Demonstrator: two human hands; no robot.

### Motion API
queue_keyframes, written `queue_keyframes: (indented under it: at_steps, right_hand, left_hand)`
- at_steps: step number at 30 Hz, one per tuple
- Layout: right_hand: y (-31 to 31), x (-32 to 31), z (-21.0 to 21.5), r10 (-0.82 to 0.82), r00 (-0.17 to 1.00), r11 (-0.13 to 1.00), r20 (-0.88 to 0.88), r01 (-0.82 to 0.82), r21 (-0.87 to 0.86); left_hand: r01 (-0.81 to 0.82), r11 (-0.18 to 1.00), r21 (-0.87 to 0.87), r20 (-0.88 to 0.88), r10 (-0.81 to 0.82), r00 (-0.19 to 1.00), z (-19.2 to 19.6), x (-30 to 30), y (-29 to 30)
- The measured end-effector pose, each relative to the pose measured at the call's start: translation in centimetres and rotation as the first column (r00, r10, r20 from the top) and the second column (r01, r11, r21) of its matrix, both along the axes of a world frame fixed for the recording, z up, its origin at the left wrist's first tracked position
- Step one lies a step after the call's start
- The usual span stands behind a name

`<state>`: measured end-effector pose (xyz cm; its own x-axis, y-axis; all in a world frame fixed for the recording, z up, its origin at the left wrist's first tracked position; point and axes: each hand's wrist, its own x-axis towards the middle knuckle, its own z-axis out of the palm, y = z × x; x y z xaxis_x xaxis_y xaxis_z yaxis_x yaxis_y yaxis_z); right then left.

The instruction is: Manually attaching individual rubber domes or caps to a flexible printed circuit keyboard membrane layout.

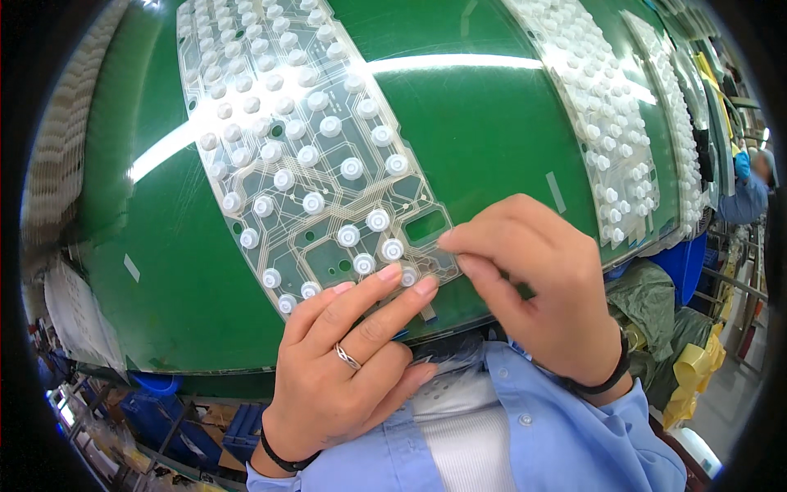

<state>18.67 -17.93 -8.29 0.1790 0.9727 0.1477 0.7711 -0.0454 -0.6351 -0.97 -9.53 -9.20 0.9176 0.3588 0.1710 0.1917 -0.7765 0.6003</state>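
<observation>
A clear keyboard membrane sheet (373, 193) with printed silvery traces and several white rubber domes lies flat across the green table. My left hand (352, 361), with a ring on one finger, rests its outstretched fingertips on the sheet's near edge, beside the lowest domes. At the sheet's near right corner, my right hand (545, 283) has thumb and index finger drawn together in a pinch. Whatever lies between those fingertips is hidden or too small to name. A short flat tail (429, 313) sticks out from the sheet's near edge between my hands.
More domed membrane sheets (607, 123) lie along the table's right side. Tall stacked sheets (70, 131) stand at the left edge. Small tape strips (556, 192) stick to the green tabletop (484, 123). Beyond the right edge are a blue bin (682, 266), plastic bags (656, 303) and another person (746, 193).
</observation>
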Motion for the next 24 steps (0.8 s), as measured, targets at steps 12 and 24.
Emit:
queue_keyframes:
  at_steps: [12, 24]
  right_hand:
    - [-1.6, -0.2, 0.6, 0.049, 0.96, 0.993, -0.277, -0.018, 0.113]
    - [-4.7, -2.3, 1.4, 0.123, 0.933, 0.987, -0.339, -0.079, 0.142]
  left_hand:
    - [-0.142, 0.972, -0.186, 0.163, 0.173, 0.971, -0.2, -0.9, 0.1]
    - [-0.346, 0.913, -0.218, 0.153, 0.382, 0.911, 1.0, -0.9, -1.3]
